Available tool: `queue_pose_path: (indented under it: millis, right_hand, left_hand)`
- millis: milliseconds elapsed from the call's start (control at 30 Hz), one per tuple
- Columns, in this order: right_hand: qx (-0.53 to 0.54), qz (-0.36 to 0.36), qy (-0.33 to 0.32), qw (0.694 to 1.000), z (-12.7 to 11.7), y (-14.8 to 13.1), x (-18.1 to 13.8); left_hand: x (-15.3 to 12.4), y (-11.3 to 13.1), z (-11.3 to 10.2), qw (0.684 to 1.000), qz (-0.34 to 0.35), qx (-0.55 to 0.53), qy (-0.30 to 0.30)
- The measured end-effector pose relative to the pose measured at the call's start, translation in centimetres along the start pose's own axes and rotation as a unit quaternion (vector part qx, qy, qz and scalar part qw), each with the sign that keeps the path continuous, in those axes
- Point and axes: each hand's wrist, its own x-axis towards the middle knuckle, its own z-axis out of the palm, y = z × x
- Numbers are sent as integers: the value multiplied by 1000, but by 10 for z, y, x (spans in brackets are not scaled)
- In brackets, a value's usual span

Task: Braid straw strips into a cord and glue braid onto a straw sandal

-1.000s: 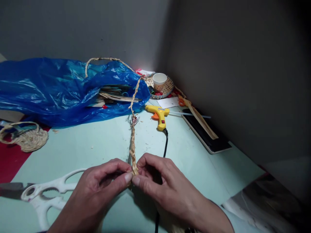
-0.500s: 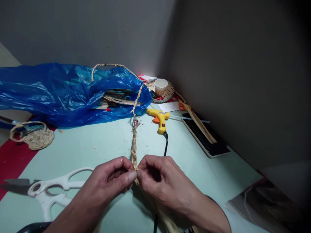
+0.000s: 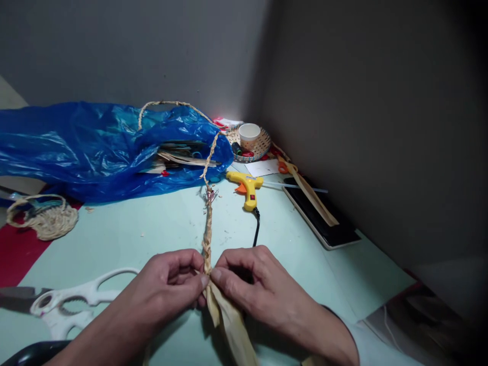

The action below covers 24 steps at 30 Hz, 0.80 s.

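Note:
A tan braided straw cord (image 3: 208, 223) runs from my fingers away across the pale green table (image 3: 152, 229) and loops over a blue plastic bag (image 3: 95, 147). My left hand (image 3: 168, 287) and my right hand (image 3: 259, 292) both pinch the near end of the braid, thumbs almost touching. Loose flat straw strips (image 3: 231, 320) hang from the braid toward me between my wrists. A small metal clip (image 3: 211, 193) sits on the cord farther up.
White kitchen shears (image 3: 64, 305) lie at the left. A yellow glue gun (image 3: 247, 184) with a black cord lies behind my hands. A dark tablet (image 3: 324, 216), orange scissors (image 3: 284, 165), a woven tray with a cup (image 3: 249, 134) and a coiled straw piece (image 3: 46, 218) are nearby.
My hands have shifted slightly nearer and lower on the braid. The loose straw strips now show below my thumbs. The view has swung a little.

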Motion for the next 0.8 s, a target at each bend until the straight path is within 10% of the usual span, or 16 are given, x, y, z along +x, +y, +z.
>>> queue_pose_path:
  millis: [433, 800]
  right_hand:
    - [21, 0, 55, 998, 4, 3, 2]
    - [64, 28, 32, 997, 6, 3, 2]
  left_hand:
    - [-1, 8, 0, 997, -25, 4, -76]
    - [3, -14, 2, 994, 92, 62, 2]
